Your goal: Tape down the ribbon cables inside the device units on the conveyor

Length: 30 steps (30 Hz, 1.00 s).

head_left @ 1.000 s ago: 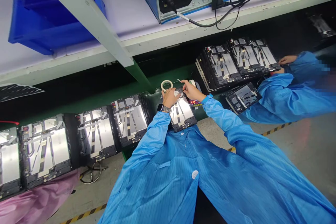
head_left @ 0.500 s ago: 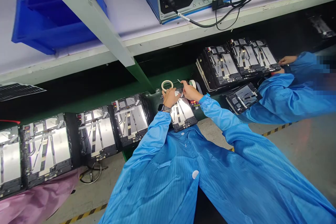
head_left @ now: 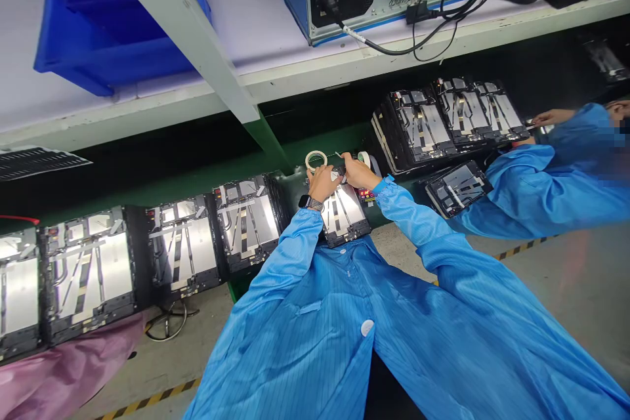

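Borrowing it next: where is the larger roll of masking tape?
In the head view, the larger tape roll sits just past the person's left hand, left of their right hand and a smaller roll.

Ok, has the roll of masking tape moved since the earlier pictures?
No, the roll of masking tape holds its place relative to the open electronics panel next to it; only the camera view shifted.

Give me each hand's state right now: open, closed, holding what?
Left hand: closed, apparently holding the tape roll.
Right hand: closed in a pinch; what it holds is too small to tell.
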Each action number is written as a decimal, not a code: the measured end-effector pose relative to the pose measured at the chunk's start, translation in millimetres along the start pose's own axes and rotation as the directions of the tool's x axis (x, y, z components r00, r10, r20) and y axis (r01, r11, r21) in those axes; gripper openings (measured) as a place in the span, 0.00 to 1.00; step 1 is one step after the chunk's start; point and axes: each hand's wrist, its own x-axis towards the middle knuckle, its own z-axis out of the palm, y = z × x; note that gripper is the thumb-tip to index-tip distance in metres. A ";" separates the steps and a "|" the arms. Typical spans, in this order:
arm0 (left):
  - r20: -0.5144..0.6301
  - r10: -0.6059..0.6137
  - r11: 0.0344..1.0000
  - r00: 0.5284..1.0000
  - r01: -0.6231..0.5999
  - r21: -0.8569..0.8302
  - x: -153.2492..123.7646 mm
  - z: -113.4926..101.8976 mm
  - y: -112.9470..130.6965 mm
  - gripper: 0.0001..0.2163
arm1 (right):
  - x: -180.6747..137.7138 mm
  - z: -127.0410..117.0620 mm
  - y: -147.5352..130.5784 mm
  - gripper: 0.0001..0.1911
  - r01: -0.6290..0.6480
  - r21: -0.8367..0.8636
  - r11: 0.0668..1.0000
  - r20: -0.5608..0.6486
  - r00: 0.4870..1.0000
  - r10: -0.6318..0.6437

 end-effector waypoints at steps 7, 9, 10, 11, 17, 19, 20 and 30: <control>-0.006 0.004 1.000 1.000 -0.004 -0.004 -0.1 -0.5 0.3 0.24 | -1.9 3.8 9.7 0.39 0.021 0.085 0.996 -0.050 0.999 -0.017; -0.005 0.002 1.000 1.000 -0.002 -0.006 0.0 -0.2 0.1 0.24 | -2.5 5.9 16.2 0.37 0.013 0.146 0.989 -0.080 0.997 -0.001; -0.006 0.002 1.000 1.000 -0.002 -0.006 0.1 0.0 0.0 0.24 | -2.4 7.7 20.1 0.37 0.008 0.186 0.983 -0.094 0.996 0.009; -0.005 0.003 1.000 1.000 -0.003 -0.004 0.1 0.1 0.0 0.24 | -1.9 10.2 24.3 0.37 0.008 0.229 0.973 -0.108 0.994 0.017; 0.011 0.003 1.000 1.000 -0.003 0.017 0.2 -0.2 -0.4 0.24 | 2.3 33.3 47.1 0.42 0.035 0.504 0.863 -0.180 0.981 0.066; 0.013 0.015 1.000 1.000 -0.015 0.020 -0.1 -0.8 -0.8 0.24 | 1.6 41.1 51.1 0.44 0.029 0.584 0.811 -0.185 0.978 0.098; 0.017 0.021 1.000 1.000 -0.022 0.022 -0.2 -1.1 -0.9 0.25 | 0.8 44.7 52.3 0.44 0.024 0.621 0.784 -0.180 0.977 0.112; 0.056 -0.008 0.999 0.998 0.006 0.041 5.0 -0.3 -0.4 0.27 | -7.0 49.4 51.6 0.49 0.070 0.682 0.728 -0.141 0.989 0.037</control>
